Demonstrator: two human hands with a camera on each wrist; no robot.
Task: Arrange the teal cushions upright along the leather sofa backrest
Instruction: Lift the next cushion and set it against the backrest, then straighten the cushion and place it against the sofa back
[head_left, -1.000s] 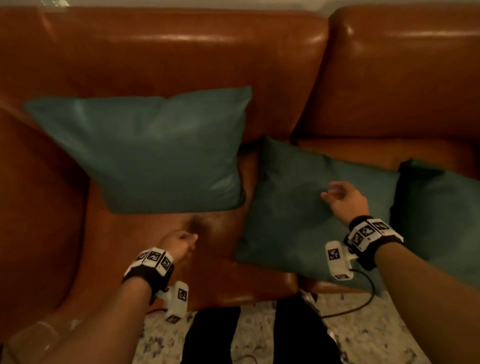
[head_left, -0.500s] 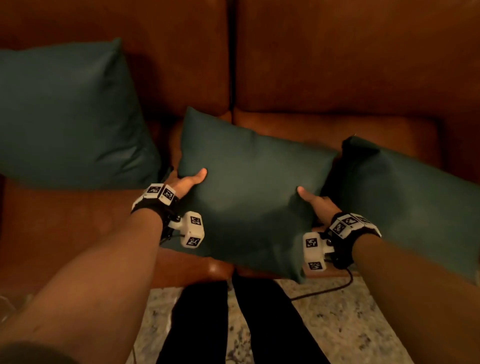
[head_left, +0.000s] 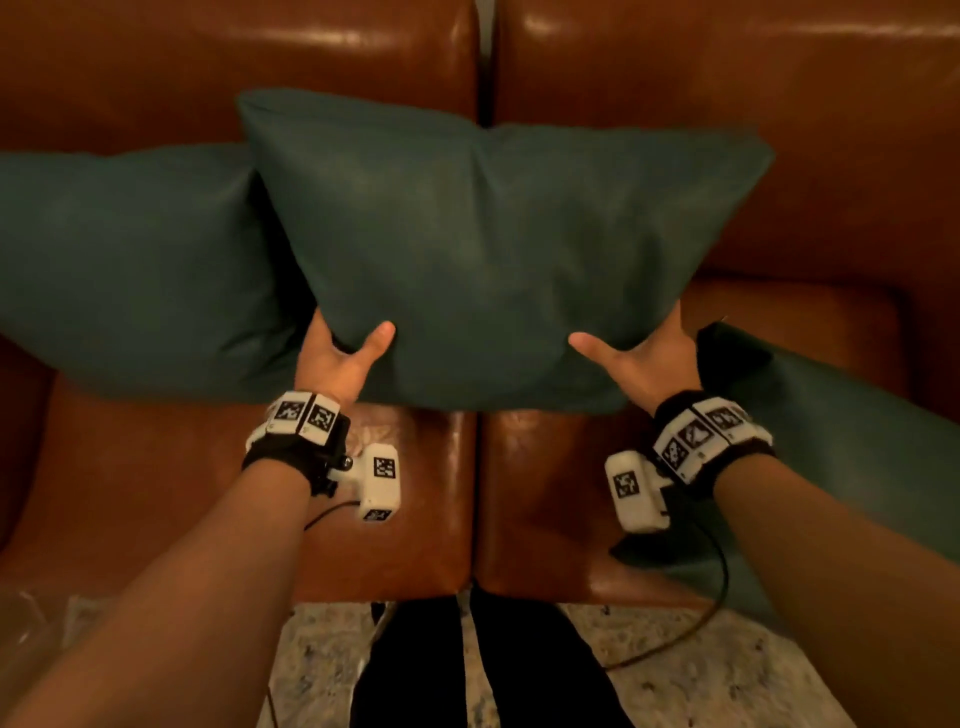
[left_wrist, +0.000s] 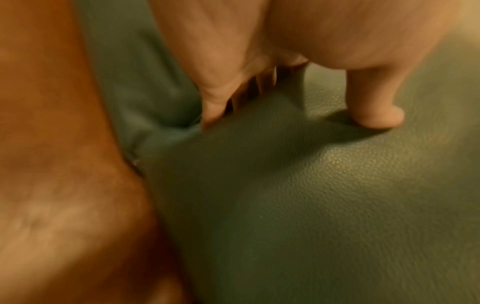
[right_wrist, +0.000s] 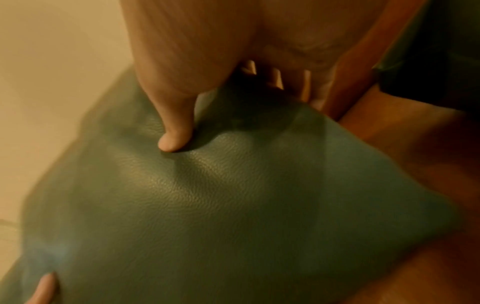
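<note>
Teal middle cushion (head_left: 483, 249): we are holding it up in front of the sofa backrest (head_left: 727, 130), across the seam between the two back panels, its lower edge lifted off the seat (head_left: 415, 509).
Left hand (head_left: 337, 358): we are gripping the cushion's lower left corner, thumb pressing the front face and fingers curling behind.
Right hand (head_left: 636, 358): we are gripping the lower right corner in the same way, thumb in front and fingers tucked behind.
Left cushion (head_left: 130, 270): it is standing upright against the backrest, partly overlapped by the one we are holding.
Right cushion (head_left: 841, 447): it is lying on the seat at the near right, tilting.
Floor (head_left: 701, 686): speckled stone is showing beneath us.
</note>
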